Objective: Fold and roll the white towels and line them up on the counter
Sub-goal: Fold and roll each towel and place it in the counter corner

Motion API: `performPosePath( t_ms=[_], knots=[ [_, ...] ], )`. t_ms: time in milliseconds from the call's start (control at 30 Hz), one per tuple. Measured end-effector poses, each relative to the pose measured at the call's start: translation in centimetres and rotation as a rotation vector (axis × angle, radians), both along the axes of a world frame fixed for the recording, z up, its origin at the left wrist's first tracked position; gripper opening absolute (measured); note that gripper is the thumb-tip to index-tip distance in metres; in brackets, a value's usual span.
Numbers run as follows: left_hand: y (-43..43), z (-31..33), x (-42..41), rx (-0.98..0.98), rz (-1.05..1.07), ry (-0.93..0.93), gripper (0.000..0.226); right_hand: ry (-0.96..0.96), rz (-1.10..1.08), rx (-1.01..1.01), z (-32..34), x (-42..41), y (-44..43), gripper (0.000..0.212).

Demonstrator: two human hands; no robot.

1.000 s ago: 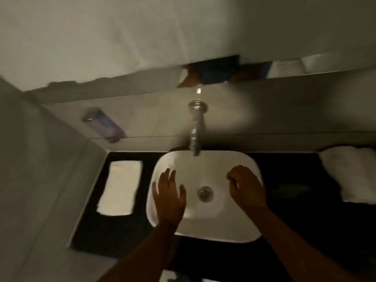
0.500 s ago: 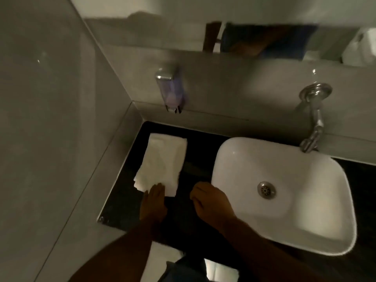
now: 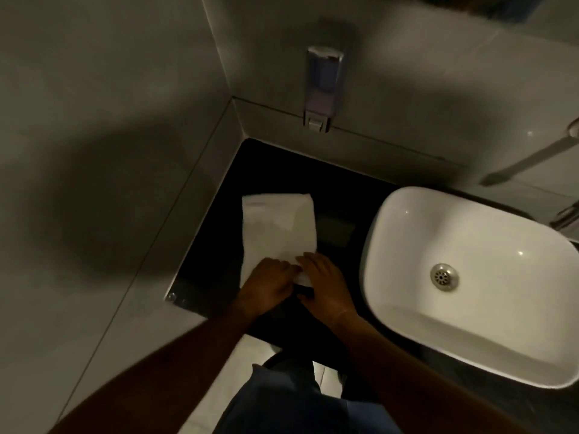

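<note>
A folded white towel (image 3: 279, 227) lies flat on the black counter (image 3: 341, 195), left of the basin, with its long side running away from me. My left hand (image 3: 266, 283) and my right hand (image 3: 326, 283) rest side by side on the towel's near end, fingers pressed down on the cloth and curled over its edge. The near end of the towel is hidden under both hands, so I cannot see whether a roll has formed there.
A white countertop basin (image 3: 470, 277) with a metal drain fills the right side. A soap dispenser (image 3: 322, 89) hangs on the back wall above the counter. A grey tiled wall (image 3: 109, 183) closes off the left. A tap (image 3: 532, 164) shows at the far right edge.
My view swung left from the basin to the counter corner. Both hands moved from above the basin to the towel's near end, and the right hand has joined the left on the cloth.
</note>
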State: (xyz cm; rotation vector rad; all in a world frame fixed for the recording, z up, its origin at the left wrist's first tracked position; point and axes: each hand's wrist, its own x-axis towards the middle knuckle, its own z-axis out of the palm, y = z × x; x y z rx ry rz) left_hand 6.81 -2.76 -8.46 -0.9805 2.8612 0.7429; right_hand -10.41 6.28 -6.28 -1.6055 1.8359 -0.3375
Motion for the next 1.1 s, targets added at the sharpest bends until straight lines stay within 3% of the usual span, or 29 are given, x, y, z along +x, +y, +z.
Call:
performPosePath(
  t_ms=[100,133,267,400,633,733,833,933,1033,1100],
  knots=[
    [2.7,1.8,-0.2,0.074,0.112,0.090,0.039,-0.114,-0.028,0.091,-1.4,-1.2,0.7,0.032],
    [3.4,2.1,0.1,0.048,0.161,0.085,0.041,-0.150,-0.049,0.110,-1.5,-1.5,1.1,0.028],
    [6.7,1.6,2.4,0.030,0.131,-0.143,0.070,-0.221,-0.041,0.129,-1.6,-2.0,2.7,0.031],
    [6.0,0.9,4.1,0.194,0.236,-0.130,0.048,-0.183,-0.057,0.162,-1.9,-1.4,2.1,0.018],
    [3.7,1.1,6.2,0.321,0.370,-0.005,0.032,-0.086,-0.169,0.309,-2.8,-0.5,2.2,0.035],
    [3.8,1.2,5.8,0.197,0.484,0.014,0.027,-0.129,-0.314,0.364,-2.3,-0.5,1.3,0.042],
    [4.2,1.5,4.8,-0.131,0.245,-0.059,0.019,-0.178,-0.457,0.383,-2.3,0.0,0.8,0.038],
    [6.2,0.7,3.1,-0.215,-0.109,0.073,0.014,-0.225,-0.594,0.351,-2.5,0.3,0.9,0.031],
    [6.5,-0.4,2.5,-0.217,-0.106,0.031,0.023,-0.177,-0.605,0.296,-2.4,0.6,0.9,0.028],
    [5.7,-0.9,2.9,-0.156,-0.032,0.001,0.032,-0.023,-0.506,0.152,-2.3,0.9,1.4,0.031]
  ],
)
